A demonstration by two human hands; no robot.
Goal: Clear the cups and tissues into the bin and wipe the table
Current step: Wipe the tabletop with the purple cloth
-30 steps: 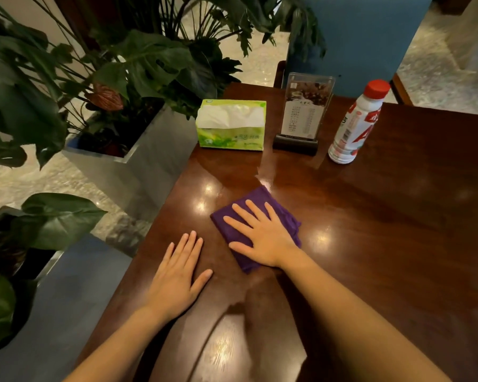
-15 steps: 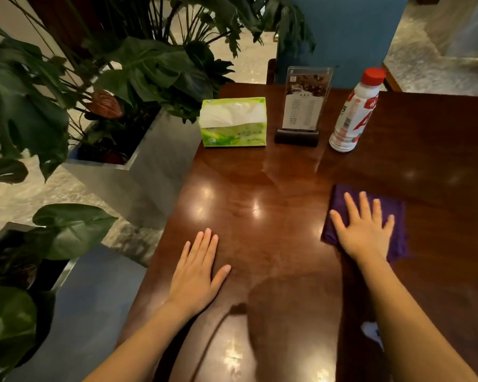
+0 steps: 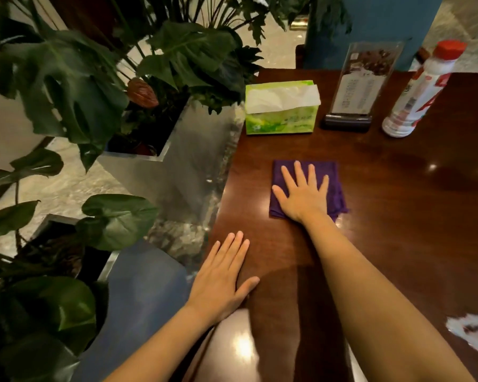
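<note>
Right hand flat on cloth, left hand flat on table.

Dark wooden table (image 3: 398, 216); right hand (image 3: 304, 194) presses the purple cloth (image 3: 334, 183) near the table's left edge, fingers spread, gripping nothing. Left hand (image 3: 221, 282) lies open, palm down. Behind: tissue box (image 3: 280, 117), menu stand (image 3: 353, 92), bottle (image 3: 414, 100).

So the right hand (image 3: 304, 194) sits flat on the cloth (image 3: 333, 177), on the table (image 3: 398, 216). The left hand (image 3: 221, 279) is nearer and to its left, by the table edge. Beyond the right hand: tissue box (image 3: 280, 107), menu stand (image 3: 360, 86) right of that, then the bottle (image 3: 420, 89). Planters (image 3: 160, 161) are off to the left.
</note>
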